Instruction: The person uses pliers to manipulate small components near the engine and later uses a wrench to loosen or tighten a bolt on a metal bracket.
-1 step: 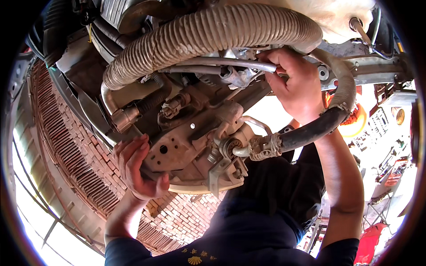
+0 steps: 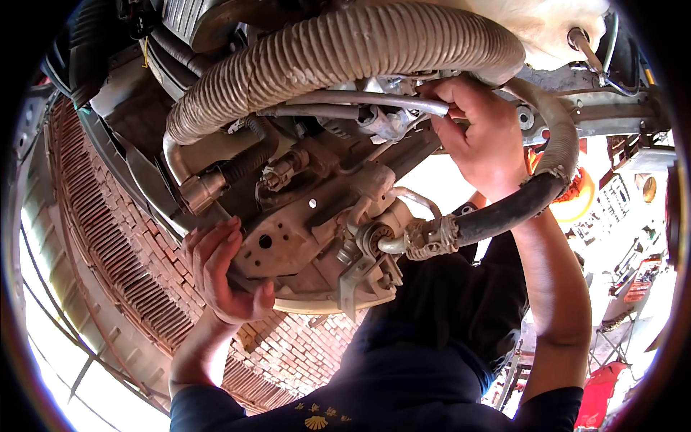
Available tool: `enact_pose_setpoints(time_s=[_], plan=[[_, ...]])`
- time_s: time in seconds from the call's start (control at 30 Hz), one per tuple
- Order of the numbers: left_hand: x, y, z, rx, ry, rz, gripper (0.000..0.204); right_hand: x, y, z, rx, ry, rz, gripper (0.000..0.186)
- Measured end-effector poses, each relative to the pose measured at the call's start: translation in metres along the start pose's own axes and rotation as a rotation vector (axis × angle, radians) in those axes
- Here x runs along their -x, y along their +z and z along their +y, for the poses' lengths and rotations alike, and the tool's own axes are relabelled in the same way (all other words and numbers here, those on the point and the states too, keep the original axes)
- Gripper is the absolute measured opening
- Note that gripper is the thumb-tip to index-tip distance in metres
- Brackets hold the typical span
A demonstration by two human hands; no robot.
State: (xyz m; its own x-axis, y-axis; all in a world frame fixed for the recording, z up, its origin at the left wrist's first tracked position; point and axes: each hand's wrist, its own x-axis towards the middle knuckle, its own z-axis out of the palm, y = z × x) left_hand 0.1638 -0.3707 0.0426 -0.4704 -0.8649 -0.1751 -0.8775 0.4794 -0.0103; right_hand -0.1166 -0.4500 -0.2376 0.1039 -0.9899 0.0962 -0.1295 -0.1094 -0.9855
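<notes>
My left hand (image 2: 227,277) is at the left end of a dusty metal bracket (image 2: 277,245), its fingers stretched along the edge and its thumb apart below. My right hand (image 2: 479,137) reaches up behind a thick ribbed hose (image 2: 353,47), fingers curled and thumb bent in. Beside its fingertips ends a thin grey tube (image 2: 403,103); whatever the fingers grip is hidden. Crumpled silvery material (image 2: 389,124) lies just left of that hand. A black rubber hose (image 2: 507,216) crosses in front of my right wrist and joins a clamped fitting (image 2: 430,239) on the bracket.
A pale plastic tank (image 2: 536,29) hangs at the top right by a metal rail (image 2: 612,119). A connector (image 2: 284,173) and a pipe joint (image 2: 203,193) sit left of centre. Beyond are a brick surface (image 2: 295,353), an orange round object (image 2: 576,198) and a red item (image 2: 601,392).
</notes>
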Motion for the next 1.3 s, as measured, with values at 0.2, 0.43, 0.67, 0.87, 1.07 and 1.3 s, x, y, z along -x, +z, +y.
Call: enact_pose_setpoints(time_s=[0.2,0.43,0.67,0.87,1.07,1.3], plan=[[-0.001,0.0,0.0,0.002,0.004,0.003,0.062,-0.003,-0.004,-0.005,0.094,-0.028,-0.034,0.021],[-0.001,0.001,-0.001,0.02,0.011,0.003,0.062,-0.006,-0.009,-0.008,0.164,-0.051,-0.076,0.022],[-0.002,0.001,0.001,0.011,0.007,0.009,0.061,-0.004,-0.013,-0.005,0.127,-0.144,-0.082,0.019],[-0.002,0.0,0.0,-0.004,0.009,-0.003,0.062,-0.006,-0.012,-0.009,0.11,-0.052,-0.128,0.017],[-0.003,-0.001,0.0,-0.009,0.01,-0.01,0.061,-0.007,-0.008,-0.007,0.091,-0.065,-0.076,0.021],[-0.004,0.0,0.0,0.004,0.004,-0.005,0.061,-0.01,-0.01,-0.007,0.1,-0.054,-0.112,0.021]])
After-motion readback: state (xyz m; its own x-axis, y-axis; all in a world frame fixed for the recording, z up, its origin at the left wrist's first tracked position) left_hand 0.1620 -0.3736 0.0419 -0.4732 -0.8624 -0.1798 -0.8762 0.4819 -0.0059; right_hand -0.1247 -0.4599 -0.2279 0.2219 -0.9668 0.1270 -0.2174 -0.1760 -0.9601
